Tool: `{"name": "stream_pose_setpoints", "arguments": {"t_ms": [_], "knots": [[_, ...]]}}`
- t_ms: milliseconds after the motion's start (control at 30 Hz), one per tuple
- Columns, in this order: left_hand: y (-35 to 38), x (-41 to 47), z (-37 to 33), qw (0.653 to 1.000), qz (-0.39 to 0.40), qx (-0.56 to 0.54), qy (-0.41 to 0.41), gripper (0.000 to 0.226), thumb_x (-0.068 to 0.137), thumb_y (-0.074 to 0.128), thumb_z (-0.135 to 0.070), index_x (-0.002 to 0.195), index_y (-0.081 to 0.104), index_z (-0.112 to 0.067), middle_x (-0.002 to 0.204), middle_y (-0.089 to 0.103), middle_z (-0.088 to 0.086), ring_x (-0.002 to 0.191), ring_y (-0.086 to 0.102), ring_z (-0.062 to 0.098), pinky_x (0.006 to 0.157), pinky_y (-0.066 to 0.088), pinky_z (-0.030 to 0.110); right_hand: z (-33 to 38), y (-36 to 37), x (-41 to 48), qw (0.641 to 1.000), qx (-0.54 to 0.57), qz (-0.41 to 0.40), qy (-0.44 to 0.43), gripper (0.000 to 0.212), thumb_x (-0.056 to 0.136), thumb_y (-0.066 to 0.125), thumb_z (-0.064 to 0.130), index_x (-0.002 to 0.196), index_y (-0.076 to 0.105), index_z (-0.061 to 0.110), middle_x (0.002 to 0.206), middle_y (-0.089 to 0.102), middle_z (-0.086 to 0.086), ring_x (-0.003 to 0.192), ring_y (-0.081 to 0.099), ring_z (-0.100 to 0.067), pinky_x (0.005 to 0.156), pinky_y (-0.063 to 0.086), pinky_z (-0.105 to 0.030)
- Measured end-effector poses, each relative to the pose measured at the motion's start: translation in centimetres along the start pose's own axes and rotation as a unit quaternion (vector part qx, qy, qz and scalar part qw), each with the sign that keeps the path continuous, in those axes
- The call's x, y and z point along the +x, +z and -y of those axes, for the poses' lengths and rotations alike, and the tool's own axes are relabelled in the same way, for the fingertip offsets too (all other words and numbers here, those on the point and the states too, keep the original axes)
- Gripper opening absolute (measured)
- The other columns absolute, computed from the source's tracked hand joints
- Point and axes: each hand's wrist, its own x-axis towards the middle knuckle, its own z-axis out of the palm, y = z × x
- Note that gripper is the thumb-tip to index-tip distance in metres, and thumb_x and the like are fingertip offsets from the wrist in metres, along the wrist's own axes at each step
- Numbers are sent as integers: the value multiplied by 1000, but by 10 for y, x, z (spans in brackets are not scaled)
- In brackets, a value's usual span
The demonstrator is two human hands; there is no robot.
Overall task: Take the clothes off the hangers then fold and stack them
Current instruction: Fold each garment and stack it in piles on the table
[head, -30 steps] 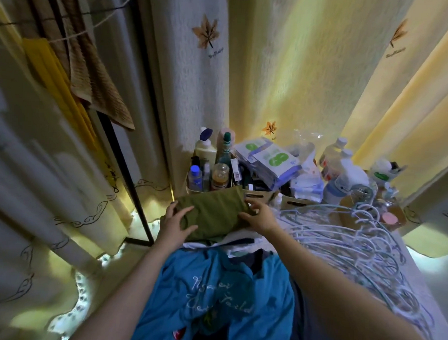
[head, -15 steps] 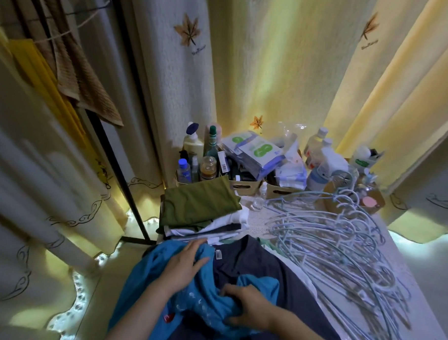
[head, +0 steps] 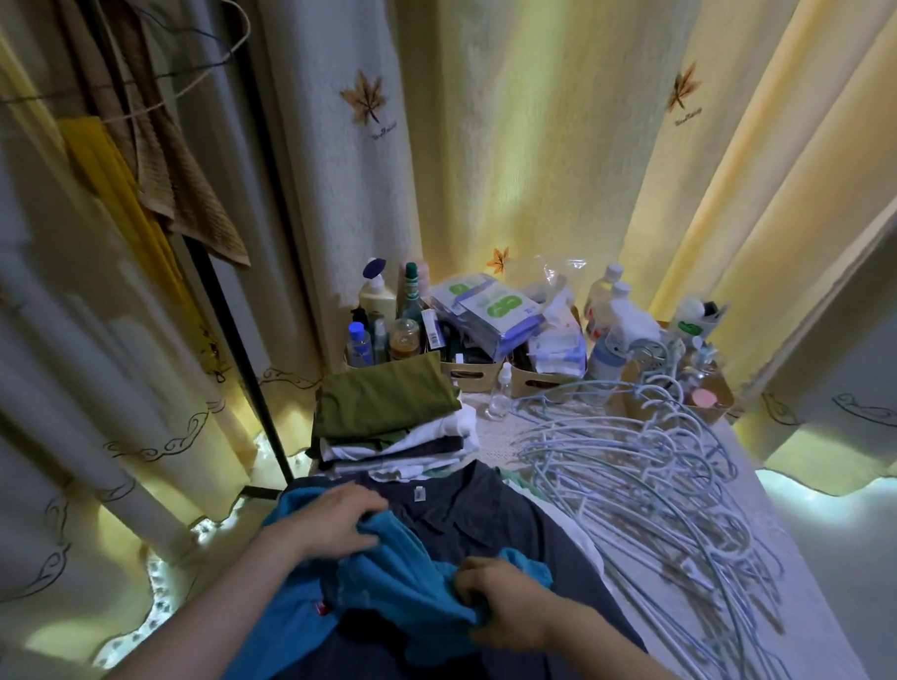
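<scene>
A crumpled blue T-shirt [head: 390,584] lies on a dark navy shirt [head: 495,517] near the table's front. My left hand [head: 336,517] grips the blue cloth at its upper left. My right hand [head: 504,607] bunches its lower right edge in curled fingers. Behind them stands a stack of folded clothes [head: 394,434] topped by an olive green garment [head: 385,399]. A heap of empty pale blue hangers [head: 643,480] covers the table's right side.
Bottles and jars [head: 389,327], packets in baskets [head: 491,317] and more bottles [head: 615,322] crowd the table's back edge. Curtains [head: 530,130] hang all round. A dark rack pole [head: 230,323] with yellow and brown cloths [head: 173,197] stands at the left.
My hands left the olive garment on the stack and came down to the blue T-shirt. Both now gather its cloth, the left hand higher than half a second ago.
</scene>
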Motion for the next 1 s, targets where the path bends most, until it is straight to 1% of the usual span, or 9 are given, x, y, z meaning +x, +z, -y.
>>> {"name": "stream_pose_setpoints", "arguments": {"t_ms": [133, 233, 333, 500, 633, 767, 867, 933, 1000], "knots": [[-17, -11, -9, 995, 21, -101, -11, 12, 87, 55, -28, 87, 53, -40, 97, 59, -14, 85, 53, -7, 77, 43, 16, -6, -13, -3, 998, 24, 47, 44, 19, 74, 65, 6, 88, 51, 7, 95, 53, -12, 86, 51, -22, 67, 32, -29], [-44, -20, -19, 991, -22, -131, 4, 14, 81, 56, -18, 79, 47, -28, 86, 52, -3, 79, 49, 9, 75, 42, 26, -15, -18, -7, 993, 60, 62, 77, 36, 78, 64, 9, 112, 56, 4, 108, 63, -17, 97, 60, -29, 72, 44, -34], [-77, -33, -30, 986, -60, -157, 6, 20, 77, 61, -16, 71, 48, -30, 79, 56, -3, 78, 56, 17, 74, 48, 31, -13, -42, -15, 995, 77, -9, 58, 31, 79, 71, 20, 96, 56, -1, 81, 51, -10, 72, 47, -19, 62, 32, -31], [-149, -62, -44, 970, -154, -190, -11, 35, 71, 76, -3, 68, 57, -33, 81, 65, -9, 78, 62, 3, 66, 50, 20, -5, -136, -38, 990, 51, -132, 2, 28, 74, 77, 42, 70, 53, 29, 67, 48, 10, 63, 44, -6, 62, 38, -23], [-201, -78, -71, 969, -180, -166, -19, 37, 61, 85, -19, 82, 56, -28, 97, 64, -3, 92, 62, 12, 75, 54, 31, 21, -222, -50, 963, -56, -262, -31, 21, 78, 74, 14, 76, 55, 22, 81, 59, 0, 76, 57, -20, 73, 52, -34], [-266, -95, -104, 960, -241, -138, -25, 46, 62, 84, -23, 98, 56, -31, 99, 64, -6, 93, 63, 10, 74, 53, 26, 66, -287, -61, 927, -72, -356, -88, 18, 77, 70, -4, 91, 66, 6, 92, 58, -8, 81, 56, -25, 80, 51, -38], [-312, -113, -117, 967, -236, -93, -28, 34, 69, 77, -35, 99, 63, -32, 99, 67, -6, 91, 64, 9, 78, 53, 28, 99, -330, -75, 894, -47, -429, -124, 45, 77, 67, -9, 116, 65, 12, 104, 54, -5, 80, 53, -17, 79, 50, -24], [-339, -129, -127, 967, -245, -65, -35, 39, 65, 67, -56, 94, 67, -30, 91, 70, -4, 82, 65, 11, 73, 53, 30, 118, -362, -83, 872, -35, -472, -124, 59, 75, 66, -13, 126, 59, 14, 111, 52, -5, 80, 53, -17, 78, 50, -26], [-364, -143, -136, 960, -268, -77, -19, 49, 63, 59, -66, 92, 71, -29, 87, 71, -4, 78, 66, 12, 69, 53, 31, 133, -396, -91, 861, -52, -498, -92, 50, 76, 64, -11, 121, 64, 10, 110, 60, -10, 83, 57, -21, 78, 50, -32]]}}
